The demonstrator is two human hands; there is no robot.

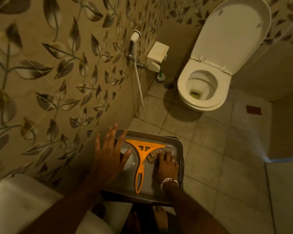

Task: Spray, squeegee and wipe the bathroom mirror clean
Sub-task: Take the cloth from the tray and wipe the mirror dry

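Note:
An orange squeegee (142, 157) lies flat in a grey perforated tray (178, 144) on the floor, blade end far, handle toward me. My left hand (108, 154) hovers over the tray's left side, fingers spread, holding nothing; beneath it shows part of a white rounded object (128, 162), possibly a bottle. My right hand (166, 166), a beaded bracelet at its wrist, rests in the tray right of the squeegee with its fingers curled on a folded brownish cloth (151, 157). The mirror is out of view.
A leaf-patterned tiled wall runs along the left. A white toilet (203, 88) with raised lid stands ahead, a bidet sprayer (134, 38) and hose on the wall, a white sink edge (15, 200) at lower left. My bare feet (160, 218) stand below the tray.

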